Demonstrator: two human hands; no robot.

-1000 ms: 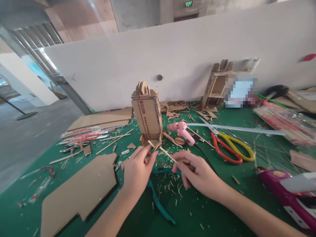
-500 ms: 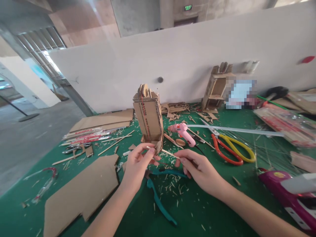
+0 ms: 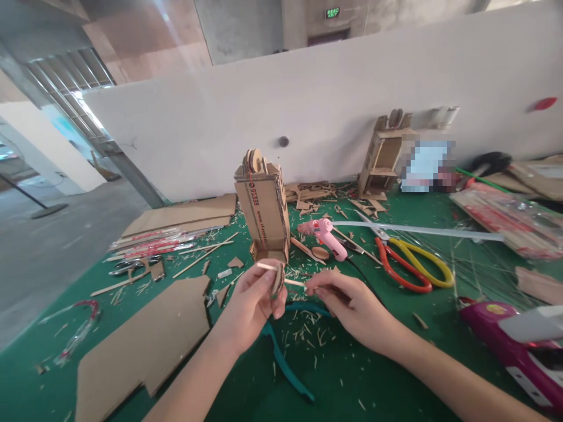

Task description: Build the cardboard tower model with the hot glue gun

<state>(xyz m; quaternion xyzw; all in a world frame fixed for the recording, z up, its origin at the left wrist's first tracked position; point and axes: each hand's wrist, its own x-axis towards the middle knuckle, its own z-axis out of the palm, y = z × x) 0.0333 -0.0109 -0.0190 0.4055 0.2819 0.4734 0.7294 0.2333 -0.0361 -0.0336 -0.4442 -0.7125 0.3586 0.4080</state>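
Note:
My left hand (image 3: 254, 302) is closed around a small round cardboard disc (image 3: 278, 279), held nearly edge-on to me. A thin wooden stick (image 3: 294, 282) runs through the disc, poking out on both sides. The stick's right end is pinched between the thumb and fingers of my right hand (image 3: 345, 296). Just behind both hands stands a tall cardboard box structure (image 3: 263, 211) with a disc pulley (image 3: 254, 160) on top. Teal-handled pliers (image 3: 285, 366) lie below, partly hidden by my hands.
A pink glue gun (image 3: 328, 237) and red-and-yellow-handled scissors (image 3: 407, 264) lie to the right, a purple tool (image 3: 505, 340) nearer. A flat cardboard sheet (image 3: 145, 340) is at left. A second cardboard structure (image 3: 382, 155) stands by the white partition (image 3: 197, 129). Shavings litter the green table (image 3: 360, 375).
Both hands have shifted slightly, and the disc sits lower and apart from the cardboard structure's base. The right hand has moved a little left along the stick, toward the disc.

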